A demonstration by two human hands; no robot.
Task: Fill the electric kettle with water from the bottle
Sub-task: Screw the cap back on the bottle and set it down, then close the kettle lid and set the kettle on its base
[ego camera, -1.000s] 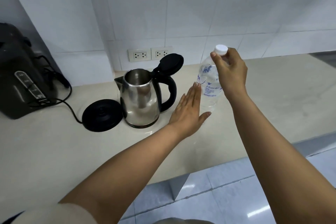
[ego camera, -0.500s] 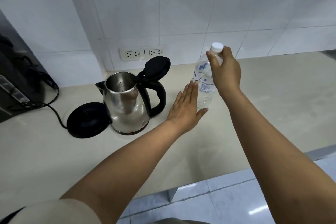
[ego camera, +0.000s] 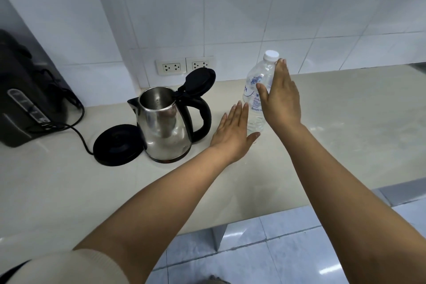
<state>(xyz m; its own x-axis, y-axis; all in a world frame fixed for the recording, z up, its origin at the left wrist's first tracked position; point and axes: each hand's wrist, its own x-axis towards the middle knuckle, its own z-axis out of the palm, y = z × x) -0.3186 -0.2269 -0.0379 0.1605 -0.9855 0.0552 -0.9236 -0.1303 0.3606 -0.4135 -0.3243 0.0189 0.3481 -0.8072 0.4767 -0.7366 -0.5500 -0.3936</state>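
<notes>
Since half a second ago the right hand is letting go, fingers now flat against the clear plastic water bottle. It's standing upright, white cap up, at 3 o'clock of the open-lidded steel kettle. Left hand is hovering open, empty.

Our right hand has let go of the clear plastic water bottle with the white cap; its fingers, wrapped round the neck before, now stretch flat alongside.
</notes>
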